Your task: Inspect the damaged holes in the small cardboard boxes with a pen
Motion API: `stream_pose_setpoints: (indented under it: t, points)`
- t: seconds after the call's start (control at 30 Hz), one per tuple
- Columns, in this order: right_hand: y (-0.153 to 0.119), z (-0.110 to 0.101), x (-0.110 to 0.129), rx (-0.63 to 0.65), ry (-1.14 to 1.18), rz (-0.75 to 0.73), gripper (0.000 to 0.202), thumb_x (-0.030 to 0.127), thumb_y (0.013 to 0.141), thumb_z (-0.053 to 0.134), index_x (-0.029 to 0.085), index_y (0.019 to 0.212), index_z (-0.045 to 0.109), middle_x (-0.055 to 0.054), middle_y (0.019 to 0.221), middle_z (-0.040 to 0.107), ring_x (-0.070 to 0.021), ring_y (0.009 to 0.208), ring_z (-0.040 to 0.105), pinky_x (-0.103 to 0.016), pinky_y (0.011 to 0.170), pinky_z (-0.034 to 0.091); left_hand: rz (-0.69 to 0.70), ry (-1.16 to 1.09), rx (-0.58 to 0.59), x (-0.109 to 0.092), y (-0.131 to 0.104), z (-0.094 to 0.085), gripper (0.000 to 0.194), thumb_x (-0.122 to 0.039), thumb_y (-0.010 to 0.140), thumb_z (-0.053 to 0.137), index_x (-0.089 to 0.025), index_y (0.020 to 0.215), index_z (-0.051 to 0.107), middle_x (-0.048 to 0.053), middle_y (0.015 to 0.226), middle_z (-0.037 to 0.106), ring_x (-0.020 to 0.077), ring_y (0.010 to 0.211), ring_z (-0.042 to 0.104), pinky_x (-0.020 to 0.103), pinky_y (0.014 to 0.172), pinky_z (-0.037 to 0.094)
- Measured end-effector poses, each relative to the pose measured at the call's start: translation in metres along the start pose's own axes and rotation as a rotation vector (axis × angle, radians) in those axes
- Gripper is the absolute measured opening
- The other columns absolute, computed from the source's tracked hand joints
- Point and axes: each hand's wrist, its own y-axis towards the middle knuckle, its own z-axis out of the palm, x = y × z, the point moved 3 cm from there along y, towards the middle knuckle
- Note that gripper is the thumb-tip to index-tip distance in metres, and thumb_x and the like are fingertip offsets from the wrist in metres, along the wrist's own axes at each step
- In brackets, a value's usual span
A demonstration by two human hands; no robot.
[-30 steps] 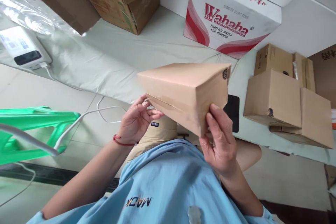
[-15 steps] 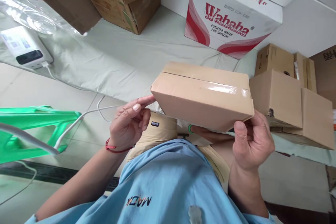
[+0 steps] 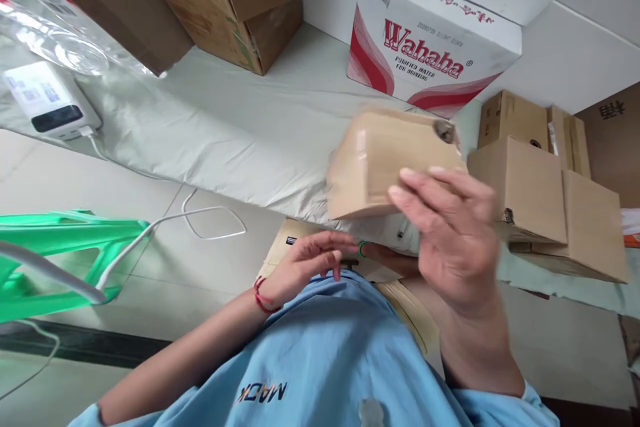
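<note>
One cloth-covered surface [image 3: 225,133] runs across; the cardboard box [image 3: 380,153] is held up over its near edge, ahead of the left hand and at the fingertips of the right, off the cloth.

Counts, big to small: one green plastic stool [image 3: 50,233], cut off at left. One red-and-white Wahaha carton [image 3: 425,53] at the back. Brown boxes at upper left [image 3: 275,33], at least two, overlapping and cut off, so can't say exactly. Brown boxes at right [image 3: 535,187], looks like five, packed close. One box in hand, motion-blurred, dark round mark near its top right corner.

Two hands. Right hand [image 3: 455,240]: gripping the box, fingers flat on its near face, thumb hidden. Left hand [image 3: 313,257]: loose, fingers extended, holding nothing, near the box but apart.

One white power bank [image 3: 55,97] on the cloth, cable plugged in. One red bracelet [image 3: 259,295], left wrist.
</note>
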Motion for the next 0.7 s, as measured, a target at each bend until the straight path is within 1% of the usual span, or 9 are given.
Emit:
stream_pose_setpoints:
  t: [0.07,0.13,0.23,0.3,0.33,0.37,0.43,0.53,0.7]
  points:
    - [0.0,0.009,-0.001,0.049,0.097,-0.032,0.054,0.008,0.105,0.056,0.042,0.146,0.067,0.005,0.143,0.075,-0.0225,0.144,0.062,-0.055,0.129,0.046,0.081,0.226,0.013,-0.01,-0.006,0.007,0.027,-0.041,0.101,0.073,-0.018,0.11,0.084,0.011,0.097,0.084,0.013,0.06,0.068,0.023,0.057,0.055]
    - [-0.003,0.011,-0.005,-0.029,0.151,0.022,0.045,0.011,0.105,0.056,0.041,0.131,0.076,0.005,0.134,0.079,-0.0241,0.141,0.065,-0.057,0.124,0.05,0.247,0.46,-0.094,-0.027,-0.013,0.01,0.022,-0.037,0.104,0.069,-0.019,0.105,0.083,0.007,0.084,0.081,0.0116,0.057,0.063,0.023,0.055,0.05]
    - [-0.018,0.001,-0.025,-0.416,0.193,0.275,0.026,0.018,0.1,0.066,0.034,0.114,0.082,-0.001,0.123,0.081,-0.03,0.128,0.072,-0.06,0.112,0.057,0.552,0.666,-0.333,-0.05,-0.024,0.009,0.013,-0.028,0.104,0.069,-0.025,0.113,0.079,0.002,0.085,0.079,0.0118,0.06,0.058,0.026,0.06,0.048]
    - [-0.038,-0.006,-0.048,-0.709,0.232,0.503,0.02,0.023,0.095,0.071,0.028,0.112,0.08,-0.005,0.115,0.08,-0.0275,0.105,0.076,-0.053,0.096,0.063,0.725,0.719,-0.446,-0.059,-0.025,0.006,0.025,-0.03,0.102,0.073,-0.029,0.126,0.074,0.004,0.099,0.079,0.0157,0.073,0.062,0.03,0.067,0.051]
    - [-0.05,-0.007,-0.06,-0.777,0.248,0.625,0.02,0.026,0.093,0.073,0.025,0.111,0.079,-0.005,0.109,0.08,-0.0236,0.09,0.075,-0.045,0.084,0.063,0.798,0.736,-0.482,-0.062,-0.022,0.005,0.036,-0.035,0.099,0.077,-0.03,0.134,0.07,0.006,0.109,0.078,0.0193,0.083,0.065,0.033,0.072,0.053]
    - [-0.061,-0.005,-0.072,-0.75,0.24,0.752,0.02,0.03,0.092,0.073,0.023,0.11,0.078,-0.004,0.1,0.078,-0.0193,0.075,0.07,-0.038,0.073,0.06,0.857,0.757,-0.505,-0.066,-0.018,0.005,0.049,-0.042,0.094,0.083,-0.031,0.139,0.067,0.008,0.119,0.075,0.024,0.096,0.067,0.037,0.08,0.057]
    - [-0.079,0.004,-0.088,-0.438,0.184,0.954,0.026,0.039,0.092,0.072,0.019,0.107,0.079,-0.003,0.086,0.076,-0.0165,0.064,0.063,-0.032,0.065,0.053,0.946,0.813,-0.508,-0.075,-0.007,0.006,0.078,-0.058,0.081,0.092,-0.033,0.147,0.06,0.012,0.139,0.067,0.035,0.125,0.065,0.05,0.102,0.059]
    - [-0.093,0.029,-0.088,0.129,0.047,0.985,0.035,0.044,0.098,0.061,0.017,0.106,0.08,-0.009,0.089,0.079,-0.0227,0.079,0.071,-0.034,0.075,0.054,1.031,0.921,-0.437,-0.096,0.007,0.019,0.094,-0.07,0.071,0.094,-0.034,0.149,0.056,0.012,0.155,0.056,0.0455,0.152,0.048,0.068,0.128,0.04]
    - [-0.083,0.067,-0.07,0.682,-0.293,0.961,0.039,0.036,0.105,0.051,0.015,0.127,0.076,-0.02,0.114,0.08,-0.0297,0.097,0.078,-0.035,0.078,0.053,1.081,1.245,-0.35,-0.124,0.01,0.06,0.035,-0.043,0.093,0.081,-0.033,0.123,0.067,0.006,0.149,0.063,0.0378,0.164,0.037,0.065,0.137,0.029]
